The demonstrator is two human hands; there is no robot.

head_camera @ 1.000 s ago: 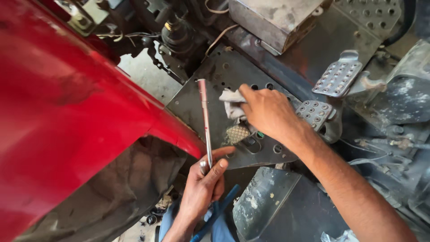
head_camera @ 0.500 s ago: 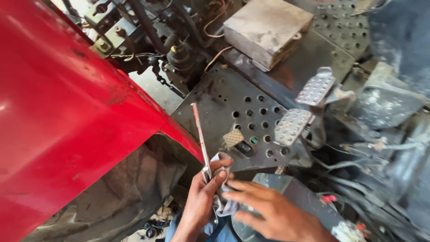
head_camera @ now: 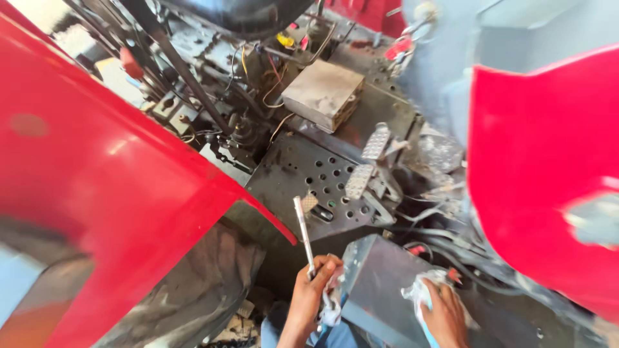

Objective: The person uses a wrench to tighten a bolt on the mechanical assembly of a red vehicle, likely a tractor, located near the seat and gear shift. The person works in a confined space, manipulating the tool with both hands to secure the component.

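My left hand (head_camera: 311, 295) grips the lower end of a long metal rod-like tool (head_camera: 302, 231) that points up toward a perforated dark metal floor plate (head_camera: 303, 174); a bit of white rag (head_camera: 331, 308) sits by its fingers. My right hand (head_camera: 443, 316) holds a crumpled white cloth (head_camera: 419, 291) on the edge of a grey metal step box (head_camera: 380, 283). Two ribbed metal pedals (head_camera: 366, 164) stand above the plate, well apart from both hands.
A big red fender (head_camera: 116, 187) fills the left, with a black tyre (head_camera: 187, 296) under it. Another red fender (head_camera: 541, 167) is on the right. A grey rectangular box (head_camera: 322, 93), wires, hoses and levers crowd the back.
The view has pulled back and up. My right hand left the perforated plate, passed my left hand, and now rests with the cloth on the grey box. My left hand still holds the rod.
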